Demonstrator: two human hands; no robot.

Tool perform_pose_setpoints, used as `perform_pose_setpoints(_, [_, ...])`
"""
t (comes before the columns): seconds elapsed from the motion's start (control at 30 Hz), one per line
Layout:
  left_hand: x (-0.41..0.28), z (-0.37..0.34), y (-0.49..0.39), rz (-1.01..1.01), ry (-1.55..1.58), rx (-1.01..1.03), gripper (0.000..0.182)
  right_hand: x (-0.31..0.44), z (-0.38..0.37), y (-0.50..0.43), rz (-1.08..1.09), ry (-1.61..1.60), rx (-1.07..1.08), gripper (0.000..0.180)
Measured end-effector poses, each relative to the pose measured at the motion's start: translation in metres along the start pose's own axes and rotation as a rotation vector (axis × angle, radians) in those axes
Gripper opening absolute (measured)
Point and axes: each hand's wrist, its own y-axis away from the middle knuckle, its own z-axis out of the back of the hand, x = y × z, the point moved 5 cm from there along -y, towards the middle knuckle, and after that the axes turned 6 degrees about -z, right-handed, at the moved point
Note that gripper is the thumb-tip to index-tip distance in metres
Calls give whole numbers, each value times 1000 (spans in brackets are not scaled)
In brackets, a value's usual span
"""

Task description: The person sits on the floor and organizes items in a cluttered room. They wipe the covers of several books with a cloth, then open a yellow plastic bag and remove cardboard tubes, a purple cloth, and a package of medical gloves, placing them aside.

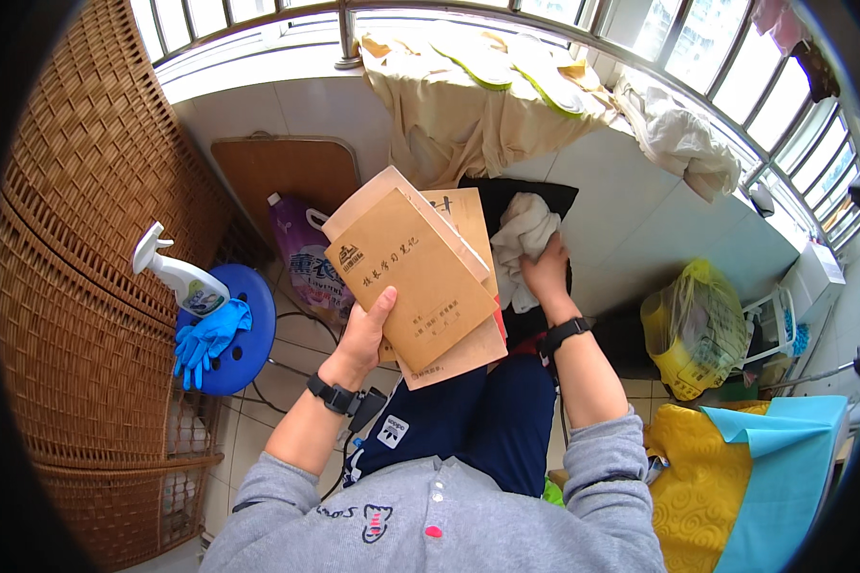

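Observation:
My left hand (pixel 364 333) grips a stack of paper-covered notebooks above my lap, its thumb lying on the top cover. The uppermost notebook (pixel 412 279) is tan-brown and bears writing; paler booklets (pixel 466 358) fan out beneath it. A red edge peeks from behind the stack. To the right of the notebooks, my right hand (pixel 547 272) holds a crumpled white cloth (pixel 527 229). Behind that cloth is a black sheet or bag (pixel 559 197), partly covered by the hand and the notebooks.
On the left, a blue stool (pixel 254 351) carries a white spray bottle (pixel 193 286) and blue rubber gloves (pixel 215 336) beside a wicker cabinet (pixel 100 286). A purple detergent jug (pixel 304 251) stands near the wall. A yellow plastic bag (pixel 695 329) sits at right. Insoles (pixel 545 79) lie on the draped ledge.

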Motion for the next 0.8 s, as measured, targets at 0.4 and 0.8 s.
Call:
perform_pose_setpoints(0.4, [14, -32, -13, -214, -216, 221, 52, 55, 60, 116, 206, -884, 639, 100])
perform_pose_setpoints(0.8, [21, -28, 14, -492, -829, 225, 71, 47, 33, 139, 55, -1092, 671, 94])
